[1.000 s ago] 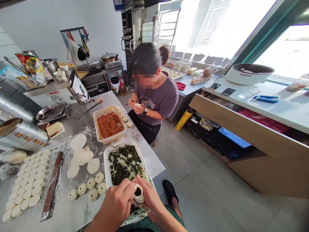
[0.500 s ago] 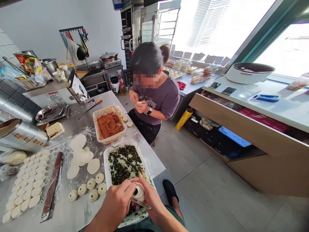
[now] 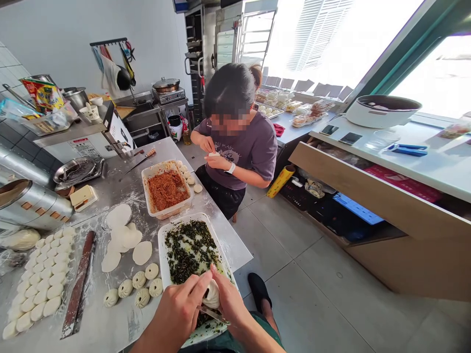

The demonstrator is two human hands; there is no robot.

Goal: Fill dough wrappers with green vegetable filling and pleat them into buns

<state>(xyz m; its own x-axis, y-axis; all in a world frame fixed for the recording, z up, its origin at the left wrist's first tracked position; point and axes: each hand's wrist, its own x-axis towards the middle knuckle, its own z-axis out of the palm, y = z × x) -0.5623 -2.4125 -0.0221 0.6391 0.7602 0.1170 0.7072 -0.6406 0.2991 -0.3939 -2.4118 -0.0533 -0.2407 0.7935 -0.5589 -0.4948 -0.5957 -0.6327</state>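
A pleated bun [image 3: 212,295] with a dark hole at its top is held between my two hands, above the white tub of chopped dark-green filling [image 3: 189,245]. My left hand [image 3: 182,301] pinches the dough rim with thumb and fingers. My right hand [image 3: 231,296] cups the bun from the right side. A thin flat blade-like tool [image 3: 215,315] sticks out below the bun; which hand grips it is hidden. To the left of the tub sit several shaped buns [image 3: 139,280]. Behind them, flat dough wrappers [image 3: 123,237] overlap on the floured metal table.
A tub of reddish filling [image 3: 165,190] stands farther back, with a co-worker [image 3: 235,142] shaping dough beside it. Dough pieces [image 3: 44,277] and a brown wooden stick [image 3: 78,284] lie at left. A knife [image 3: 142,159] rests behind. Open drawer [image 3: 368,196] at right.
My left fingers have shifted slightly along the bun's rim, covering more of its opening. The blade below has tilted a little. The co-worker's head and hands have moved slightly right.
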